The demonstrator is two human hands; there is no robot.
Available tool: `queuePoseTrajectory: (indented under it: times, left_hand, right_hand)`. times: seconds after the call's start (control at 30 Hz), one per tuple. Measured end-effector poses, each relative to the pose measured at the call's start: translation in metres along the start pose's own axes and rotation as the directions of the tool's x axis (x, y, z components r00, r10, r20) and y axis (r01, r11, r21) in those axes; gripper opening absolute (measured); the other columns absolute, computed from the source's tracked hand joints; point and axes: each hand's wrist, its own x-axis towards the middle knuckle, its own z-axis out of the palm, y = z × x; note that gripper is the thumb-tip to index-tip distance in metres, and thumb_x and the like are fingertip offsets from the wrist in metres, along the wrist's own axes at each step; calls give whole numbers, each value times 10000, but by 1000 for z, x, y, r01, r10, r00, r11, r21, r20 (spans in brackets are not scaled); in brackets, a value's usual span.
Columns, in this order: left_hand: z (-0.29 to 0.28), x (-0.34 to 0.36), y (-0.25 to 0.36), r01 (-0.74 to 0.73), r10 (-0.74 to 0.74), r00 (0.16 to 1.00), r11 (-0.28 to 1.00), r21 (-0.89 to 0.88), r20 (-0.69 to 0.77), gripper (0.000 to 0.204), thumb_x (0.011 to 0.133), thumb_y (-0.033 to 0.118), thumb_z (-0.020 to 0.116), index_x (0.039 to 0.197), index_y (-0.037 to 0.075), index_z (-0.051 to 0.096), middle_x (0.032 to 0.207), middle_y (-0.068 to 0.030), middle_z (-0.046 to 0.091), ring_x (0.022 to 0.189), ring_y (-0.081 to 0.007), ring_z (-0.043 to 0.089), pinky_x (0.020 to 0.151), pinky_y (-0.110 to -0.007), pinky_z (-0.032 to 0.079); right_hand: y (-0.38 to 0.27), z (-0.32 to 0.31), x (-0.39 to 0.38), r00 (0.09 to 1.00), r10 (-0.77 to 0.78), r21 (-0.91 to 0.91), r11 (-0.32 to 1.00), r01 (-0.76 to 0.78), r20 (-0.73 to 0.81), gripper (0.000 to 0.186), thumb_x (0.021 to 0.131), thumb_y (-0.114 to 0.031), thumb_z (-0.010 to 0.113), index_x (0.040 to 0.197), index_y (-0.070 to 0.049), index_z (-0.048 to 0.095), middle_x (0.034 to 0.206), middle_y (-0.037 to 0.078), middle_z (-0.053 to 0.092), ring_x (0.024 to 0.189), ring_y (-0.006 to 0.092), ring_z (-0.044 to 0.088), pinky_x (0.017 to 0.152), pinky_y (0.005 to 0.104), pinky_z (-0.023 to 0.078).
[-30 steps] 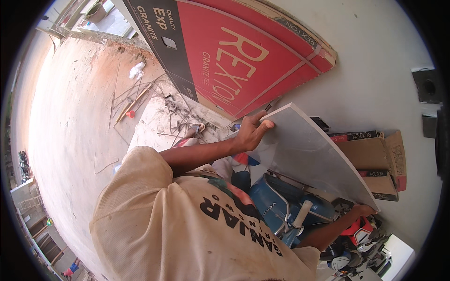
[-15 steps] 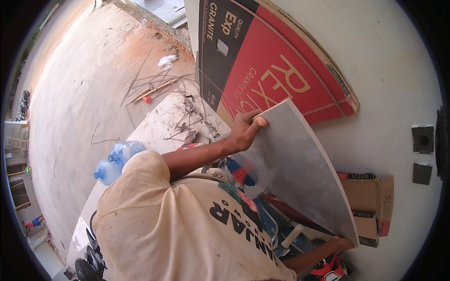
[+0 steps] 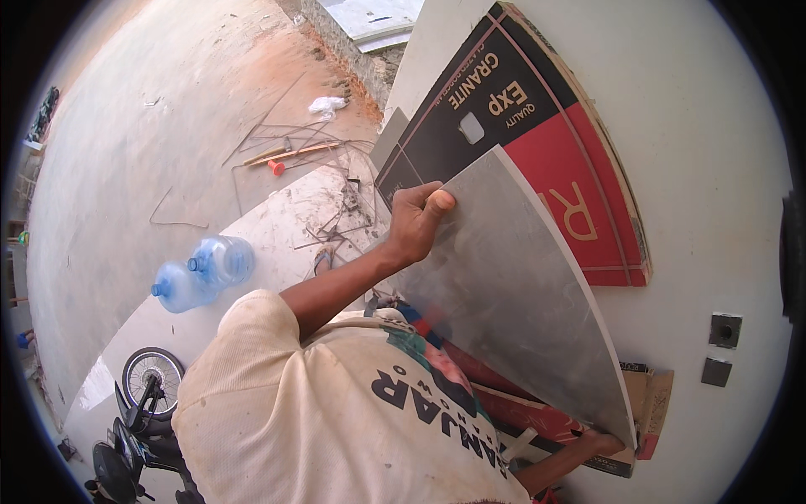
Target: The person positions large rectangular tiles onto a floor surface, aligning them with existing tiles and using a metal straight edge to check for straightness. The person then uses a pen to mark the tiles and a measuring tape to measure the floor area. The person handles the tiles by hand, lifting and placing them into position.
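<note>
A large flat grey tile [image 3: 520,294] is held slanting in front of me by both hands. My left hand [image 3: 416,220] is closed on its upper left edge, thumb over the face, the other fingers largely out of sight behind. At the opposite end, my right hand [image 3: 600,443] grips the lower corner, its fingers partly hidden by the edge. Behind the tile, a big black-and-red tile carton [image 3: 579,126] leans against the wall. A red-and-black carton [image 3: 520,412] shows below the tile, beside my right forearm.
An opened brown carton [image 3: 657,403] stands by the wall [image 3: 705,168], near a dark socket [image 3: 724,330]. To the left are two clear blue water bottles [image 3: 220,260] and a motorcycle [image 3: 147,420]. Thin metal rods [image 3: 269,130] and a hammer-like tool [image 3: 267,156] lie on the ground.
My view has turned, so the leaning carton appears farther right and lower. The tile stays in both hands and now covers more of that carton. More of the motorcycle has come into sight.
</note>
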Motion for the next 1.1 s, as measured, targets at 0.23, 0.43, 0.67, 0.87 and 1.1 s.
queuePoseTrajectory:
  times: [0.23,0.43,0.67,0.87,1.1]
  left_hand:
    - [-94,36,30,-20,22,995,1000,19,-93,663,842,613,512,658,-22,561,577,31,457,588,-53,397,484,-247,324]
    - [-167,65,52,-26,30,989,999,26,-143,690,827,639,510,687,-32,595,573,20,481,576,-57,416,486,-250,339]
    - [-234,96,69,-130,124,968,992,-11,-219,668,832,614,527,755,-42,620,612,13,528,597,-62,462,510,-240,376]
    - [-267,127,89,-174,167,945,985,0,-279,669,840,609,523,763,-49,614,647,15,523,620,-67,454,529,-234,365]
    - [-281,171,59,-165,187,918,982,92,-350,637,858,621,480,644,20,479,640,49,439,642,-68,375,551,-249,281]
  right_hand:
    - [-31,52,-115,999,20,-4,1000,-20,34,483,869,-315,460,1184,50,486,1209,225,504,1026,317,562,875,442,504]
    - [-32,67,-177,998,1,-23,1000,1,67,491,871,-322,457,1186,53,482,1211,229,501,1028,318,559,881,438,499]
    - [-22,83,-229,999,3,-30,1000,-2,39,501,872,-331,453,1188,57,478,1212,234,498,1031,320,554,888,433,494]
    - [-2,110,-251,1000,13,-61,998,-13,-10,509,873,-338,450,1190,61,474,1213,238,495,1034,322,551,894,429,489]
    - [21,144,-244,995,30,-98,994,-39,-92,519,875,-346,446,1193,65,469,1215,243,492,1036,324,546,901,424,483]
